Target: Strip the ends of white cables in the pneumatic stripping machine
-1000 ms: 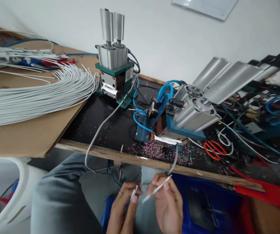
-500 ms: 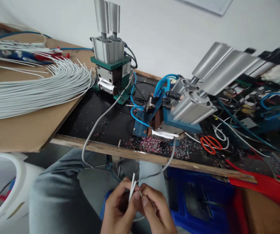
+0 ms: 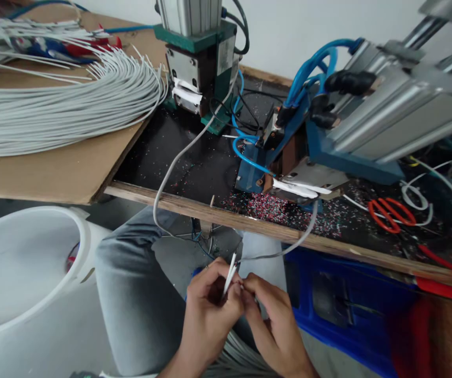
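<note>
White cable ends poke up from the left hand, pinched by its thumb and forefinger, in front of the bench. The right hand curls against it; whether those fingers grip anything, I cannot tell. Coloured scraps lie beyond, by the blue-framed press.

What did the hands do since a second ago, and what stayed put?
The left hand and right hand were apart; they've come inward and now meet. White wire ends stick up from the left hand. The camera view shifted too. The big wire bundle and orange loops stayed put.
</note>
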Motion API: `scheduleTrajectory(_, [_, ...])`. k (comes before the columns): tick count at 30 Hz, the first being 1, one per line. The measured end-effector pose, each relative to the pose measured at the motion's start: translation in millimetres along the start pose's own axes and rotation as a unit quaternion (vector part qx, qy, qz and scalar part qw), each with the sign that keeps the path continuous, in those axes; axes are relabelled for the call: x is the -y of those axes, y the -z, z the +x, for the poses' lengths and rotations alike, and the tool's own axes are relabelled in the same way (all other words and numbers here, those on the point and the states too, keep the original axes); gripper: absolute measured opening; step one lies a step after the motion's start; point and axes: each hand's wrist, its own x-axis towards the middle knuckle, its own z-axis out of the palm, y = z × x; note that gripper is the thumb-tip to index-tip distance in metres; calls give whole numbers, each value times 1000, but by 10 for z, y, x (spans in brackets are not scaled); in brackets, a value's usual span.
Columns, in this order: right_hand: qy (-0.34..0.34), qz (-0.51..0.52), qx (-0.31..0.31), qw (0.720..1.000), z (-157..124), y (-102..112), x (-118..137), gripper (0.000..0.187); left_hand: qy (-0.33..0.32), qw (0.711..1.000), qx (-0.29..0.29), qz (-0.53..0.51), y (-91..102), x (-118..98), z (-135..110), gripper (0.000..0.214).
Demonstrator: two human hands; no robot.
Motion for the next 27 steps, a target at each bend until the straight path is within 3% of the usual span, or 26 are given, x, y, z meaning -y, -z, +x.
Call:
scheduleTrajectory(6, [117,-185,41,975,62,205,-1,19,-71,983,92,142,112,-56,128,18])
scheduleTrajectory(10, [105,-165,65,979,79,212,-21,15,-103,967,132,192,174,-108,176,20])
scheduleTrajectory(14, [6,3,-20,1000,59,-33,-5,19,-35,996,35,78,109,-48,99,17])
scheduleTrajectory(16, [-55,98,-76,991,41,-193,24,22,5,1000,-27,1,45,32,25,16])
scheduleTrajectory(19, [-109,188,-134,967,17,-360,77,25,28,997,-65,-42,-34,154,-73,15])
scheduleTrajectory(22, [-124,214,-140,959,14,-385,111,26,34,995,-75,-49,-57,215,-115,17])
scheduleTrajectory(27, [-96,155,-124,975,31,-285,92,24,38,996,-68,-45,-31,170,-93,13])
